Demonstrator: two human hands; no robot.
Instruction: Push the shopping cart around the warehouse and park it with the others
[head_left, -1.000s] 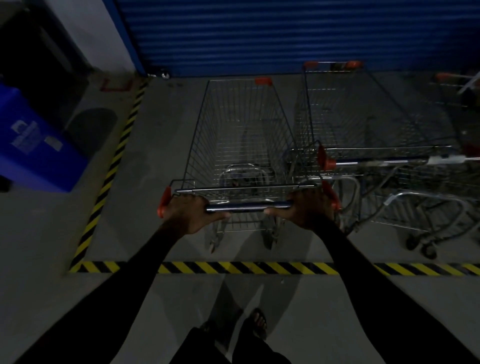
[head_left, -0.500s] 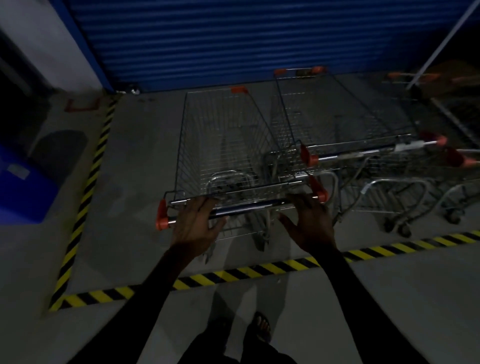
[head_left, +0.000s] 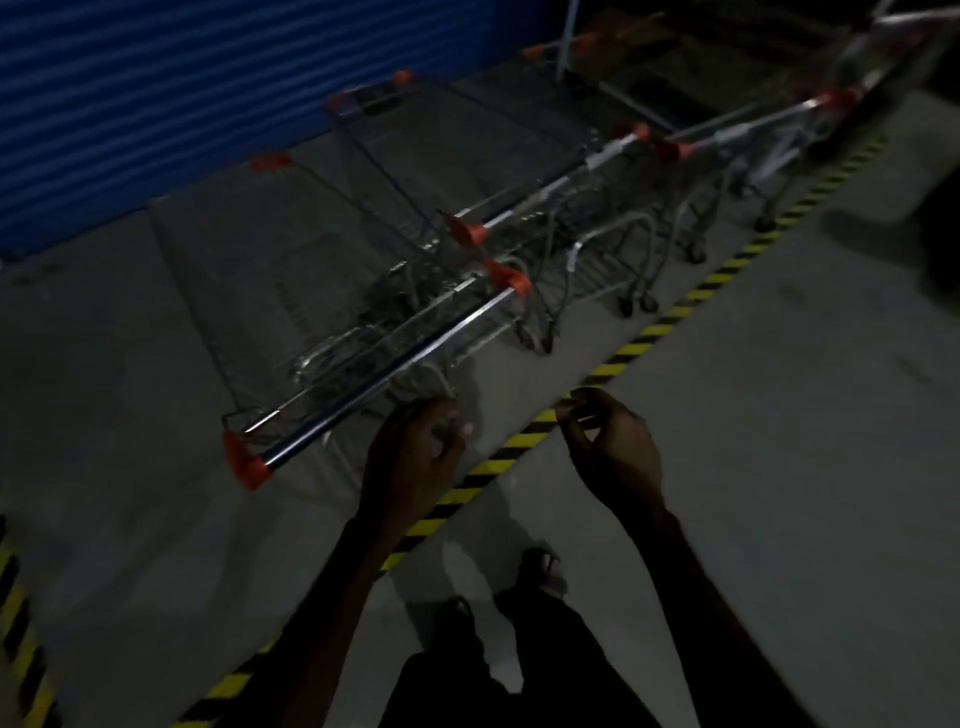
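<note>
Half a second ago our palms rested on the handle; now our left hand (head_left: 415, 447) and right hand (head_left: 613, 441) hang off it, fingers loosely curled on nothing, leaving the shopping cart (head_left: 322, 332) parked beside the other carts (head_left: 519, 171) inside the striped line (head_left: 649, 338).

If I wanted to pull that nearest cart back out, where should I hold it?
Probably the handle bar of the nearest cart, between its orange end caps, coming from the striped line's side. The bar faces the hands there, while another cart crowds its far side.
</note>
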